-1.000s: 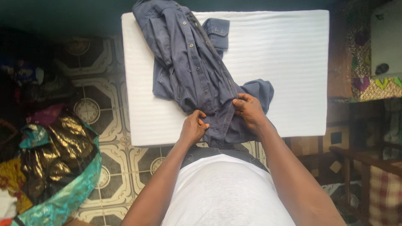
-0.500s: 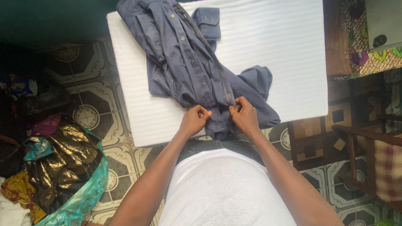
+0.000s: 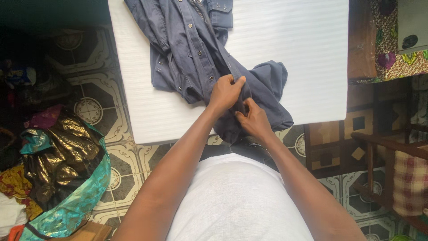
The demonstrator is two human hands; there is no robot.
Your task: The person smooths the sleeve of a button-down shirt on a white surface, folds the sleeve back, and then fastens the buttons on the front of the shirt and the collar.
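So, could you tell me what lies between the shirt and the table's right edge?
In the head view, only bare white tabletop lies between the shirt and that edge; nothing rests there.

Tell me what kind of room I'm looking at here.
Probably a room in a home, used for sorting or folding clothes. Both hands, left hand and right hand, grip a blue-grey shirt on a white padded surface; patterned floor tiles and a heap of shiny fabrics lie alongside.

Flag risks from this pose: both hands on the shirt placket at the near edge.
The shirt hem already hangs over the white pad's near edge; it could slide off onto the tiled floor. Left hand and right hand bunch the fabric, so creases may set.
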